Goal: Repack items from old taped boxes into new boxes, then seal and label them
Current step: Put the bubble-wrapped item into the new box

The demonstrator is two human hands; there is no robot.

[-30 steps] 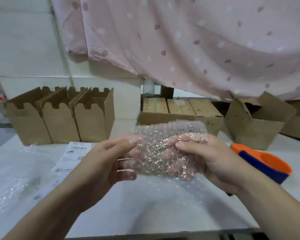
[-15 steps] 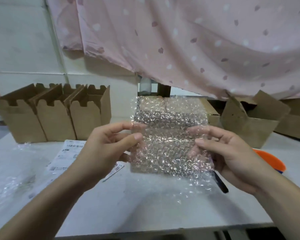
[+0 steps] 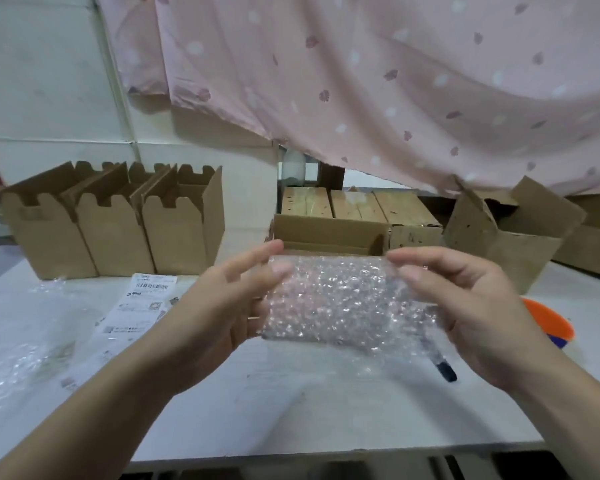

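Both hands over the bench [image 3: 291, 420]: left hand [image 3: 222, 306] pinches the left edge of the bubble-wrapped item [image 3: 336, 299], right hand [image 3: 475, 306] grips its right edge. Item is held in the air, just in front of an open cardboard box [image 3: 329, 233]. Three upright boxes [image 3: 115, 223] stand back left, label sheet [image 3: 136, 306] lies flat before them

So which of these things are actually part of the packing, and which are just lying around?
In use: bubble-wrapped bundle, held by left hand and right hand; open box behind it; three upright boxes; labels.
Lying about: pink curtain; loose plastic wrap.
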